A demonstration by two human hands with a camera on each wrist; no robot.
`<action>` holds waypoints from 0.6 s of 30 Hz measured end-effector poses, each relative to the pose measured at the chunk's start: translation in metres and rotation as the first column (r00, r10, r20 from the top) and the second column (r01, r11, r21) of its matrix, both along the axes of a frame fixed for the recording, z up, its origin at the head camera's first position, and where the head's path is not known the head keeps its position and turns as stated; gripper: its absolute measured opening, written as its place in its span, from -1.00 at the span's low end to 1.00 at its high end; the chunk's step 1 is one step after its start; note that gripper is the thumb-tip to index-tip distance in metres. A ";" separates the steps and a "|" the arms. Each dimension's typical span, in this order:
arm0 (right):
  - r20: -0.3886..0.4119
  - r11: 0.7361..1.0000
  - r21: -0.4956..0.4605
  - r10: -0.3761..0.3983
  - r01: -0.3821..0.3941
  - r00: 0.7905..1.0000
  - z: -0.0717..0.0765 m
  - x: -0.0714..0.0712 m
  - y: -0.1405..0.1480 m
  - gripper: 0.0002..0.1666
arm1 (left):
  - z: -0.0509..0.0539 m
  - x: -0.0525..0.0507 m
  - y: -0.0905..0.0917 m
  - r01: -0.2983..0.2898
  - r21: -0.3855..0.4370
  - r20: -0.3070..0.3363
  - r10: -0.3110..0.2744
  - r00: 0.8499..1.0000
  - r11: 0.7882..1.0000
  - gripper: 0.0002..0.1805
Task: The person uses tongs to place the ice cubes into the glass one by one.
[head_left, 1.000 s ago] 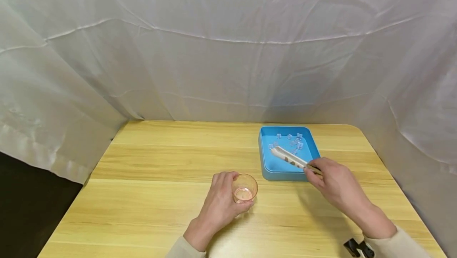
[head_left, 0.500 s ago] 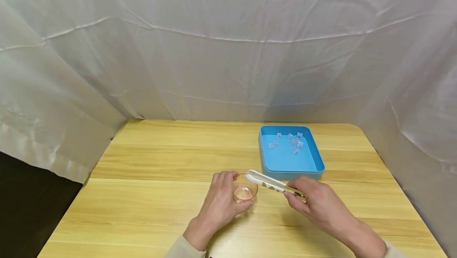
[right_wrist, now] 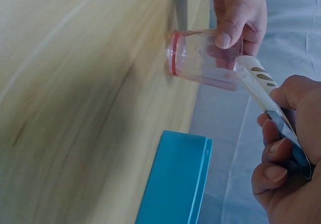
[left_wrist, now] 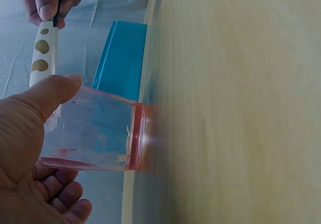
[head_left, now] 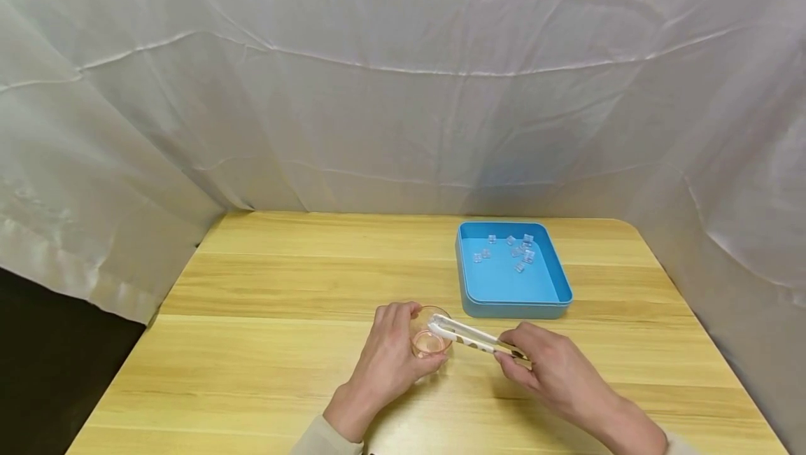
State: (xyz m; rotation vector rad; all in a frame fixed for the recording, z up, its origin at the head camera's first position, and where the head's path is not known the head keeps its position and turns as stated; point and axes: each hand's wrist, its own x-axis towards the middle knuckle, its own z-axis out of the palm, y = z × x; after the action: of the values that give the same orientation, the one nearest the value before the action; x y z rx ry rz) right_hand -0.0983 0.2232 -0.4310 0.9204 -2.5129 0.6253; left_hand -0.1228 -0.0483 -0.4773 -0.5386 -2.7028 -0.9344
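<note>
A clear pinkish cup [head_left: 429,344] stands upright on the table, gripped round its left side by the left hand [head_left: 384,364]. The right hand [head_left: 560,371] holds white tongs [head_left: 472,336] with brown spots, pinched between thumb and fingers. In the head view the tong tips lie over the cup's mouth, close together; a small clear piece seems to be between them, though it is hard to make out. From the right wrist view, the tongs [right_wrist: 258,83] reach the rim of the cup [right_wrist: 205,58].
Behind the right hand, a blue square tray [head_left: 516,309] holds several small clear cubes [head_left: 529,256]. The wooden table [head_left: 264,371] is surrounded by grey-white cloth [head_left: 378,126] at the back and sides.
The right hand has carried the tongs from over the blue tray leftward and toward the viewer, to the cup's mouth. The left hand and cup have stayed in place.
</note>
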 end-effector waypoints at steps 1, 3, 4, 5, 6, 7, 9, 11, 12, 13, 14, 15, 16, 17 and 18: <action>-0.004 1.000 -0.005 0.002 -0.002 1.000 -0.001 0.000 0.000 -0.75 | 0.000 0.000 0.000 0.001 0.000 0.000 -0.001 1.000 1.000 -0.13; -0.009 1.000 -0.013 0.004 -0.004 1.000 -0.003 0.000 0.001 -0.75 | 0.000 0.000 0.000 0.001 0.001 0.000 -0.001 1.000 1.000 -0.13; -0.011 1.000 -0.015 0.001 -0.001 1.000 -0.004 0.000 0.001 -0.74 | 0.000 0.000 0.000 0.001 0.001 0.001 -0.001 1.000 1.000 -0.13; -0.008 1.000 -0.016 -0.003 0.003 1.000 -0.005 0.000 0.001 -0.74 | 0.000 0.000 0.000 0.000 0.001 0.003 0.000 1.000 1.000 -0.13; -0.002 1.000 -0.018 -0.006 0.006 1.000 -0.005 0.000 0.001 -0.74 | 0.000 0.000 0.000 0.000 0.001 0.006 0.000 1.000 1.000 -0.13; 0.003 1.000 -0.020 -0.009 0.009 1.000 -0.006 0.000 0.001 -0.73 | 0.000 0.000 0.000 -0.001 0.002 0.007 0.001 1.000 1.000 -0.13; 0.016 1.000 -0.022 -0.015 0.015 1.000 -0.007 0.001 0.001 -0.73 | 0.000 0.000 0.000 -0.003 0.004 0.011 0.003 1.000 1.000 -0.12; 0.020 1.000 -0.025 -0.015 0.015 1.000 -0.008 0.000 0.001 -0.72 | 0.000 0.000 0.000 -0.004 0.002 0.010 0.004 1.000 1.000 -0.12; 0.020 1.000 -0.026 -0.014 0.014 1.000 -0.009 0.000 0.002 -0.72 | 0.000 0.000 0.000 -0.005 0.002 0.009 0.004 1.000 1.000 -0.12; 0.017 1.000 -0.027 -0.011 0.012 1.000 -0.009 0.000 0.002 -0.72 | 0.000 0.000 0.000 -0.005 0.002 0.007 0.005 1.000 1.000 -0.12; 0.013 1.000 -0.028 -0.008 0.009 1.000 -0.010 0.000 0.002 -0.72 | 0.000 0.000 0.000 -0.005 0.002 0.010 0.005 1.000 1.000 -0.11; 0.007 1.000 -0.029 -0.005 0.005 1.000 -0.010 0.000 0.002 -0.73 | 0.000 0.000 0.000 -0.005 0.001 0.010 0.005 1.000 1.000 -0.12; 0.002 1.000 -0.029 -0.001 0.001 1.000 -0.011 -0.001 0.003 -0.73 | 0.000 0.000 0.000 -0.005 0.001 0.008 0.005 1.000 1.000 -0.12; -0.003 1.000 -0.029 0.004 -0.004 1.000 -0.011 -0.001 0.003 -0.74 | 0.000 0.000 0.000 -0.005 0.003 0.011 0.005 1.000 1.000 -0.12; -0.008 1.000 -0.030 0.008 -0.009 1.000 -0.011 -0.001 0.003 -0.75 | 0.000 0.000 0.000 -0.005 0.004 0.012 0.005 1.000 1.000 -0.12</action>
State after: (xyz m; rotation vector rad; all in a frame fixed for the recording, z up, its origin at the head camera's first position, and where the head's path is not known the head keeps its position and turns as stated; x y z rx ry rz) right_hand -0.0997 0.2266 -0.4423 0.9215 -2.4870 0.6584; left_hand -0.1228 -0.0484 -0.4773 -0.5276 -2.7110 -0.9447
